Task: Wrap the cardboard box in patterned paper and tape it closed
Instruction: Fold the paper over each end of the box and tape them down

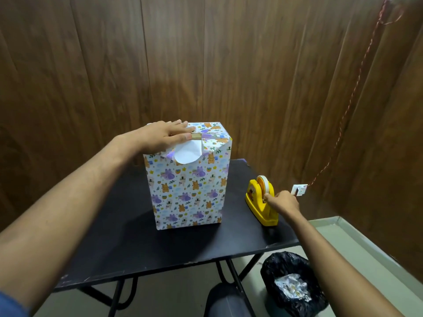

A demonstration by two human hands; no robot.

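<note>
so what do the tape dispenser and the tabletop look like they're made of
The yellow tape dispenser looks like moulded glossy plastic: rounded edges, uniform colour, soft highlights. The black tabletop looks like matte painted or laminated board, with pale chips along its front edge; the core is unclear.

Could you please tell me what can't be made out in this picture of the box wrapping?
- Top folds of the box, head view: partly hidden under the left hand.
- Tape end at the dispenser: hidden by the right hand.
- Wall tag: too small to read.
- Box's back and left sides: face away.
</note>
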